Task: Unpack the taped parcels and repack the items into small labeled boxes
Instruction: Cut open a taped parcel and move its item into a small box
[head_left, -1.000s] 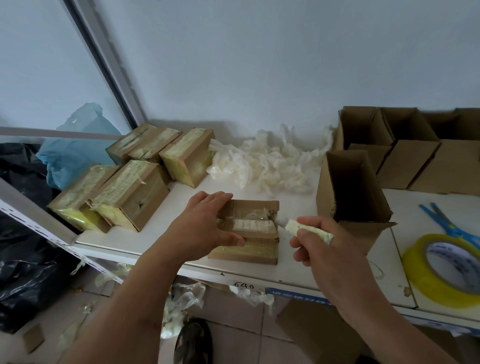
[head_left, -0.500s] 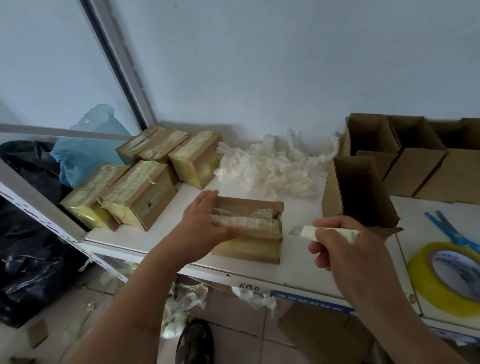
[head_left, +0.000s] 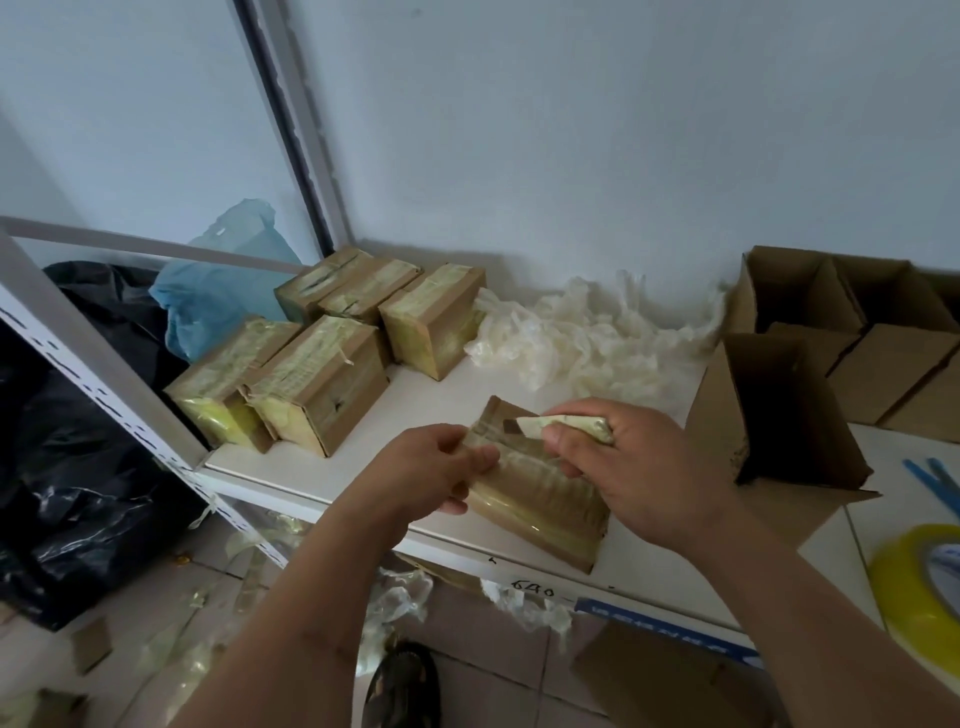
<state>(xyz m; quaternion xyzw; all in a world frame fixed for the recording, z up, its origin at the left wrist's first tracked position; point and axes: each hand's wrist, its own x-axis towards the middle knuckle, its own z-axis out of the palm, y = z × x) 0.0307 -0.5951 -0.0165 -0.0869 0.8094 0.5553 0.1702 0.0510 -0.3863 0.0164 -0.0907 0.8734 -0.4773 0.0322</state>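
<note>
My left hand (head_left: 434, 470) grips the taped parcel (head_left: 540, 499) at its left end, fingers curled round it; parcel tilted at the counter (head_left: 415, 415) front edge; my right hand (head_left: 628, 467) clenches a cutter (head_left: 556, 427), blade on the parcel's top; five more parcels (head_left: 322, 379) rear left; open box (head_left: 779, 410) just right.

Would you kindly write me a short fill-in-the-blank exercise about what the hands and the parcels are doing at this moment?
1. The right hand grips a small ____ wrapped in yellowed tape.
2. The left hand holds the brown taped cardboard parcel at its ____ end.
3. Behind it, ____ more taped brown parcels sit grouped on the white shelf.

Missing words: knife; left; five
</note>
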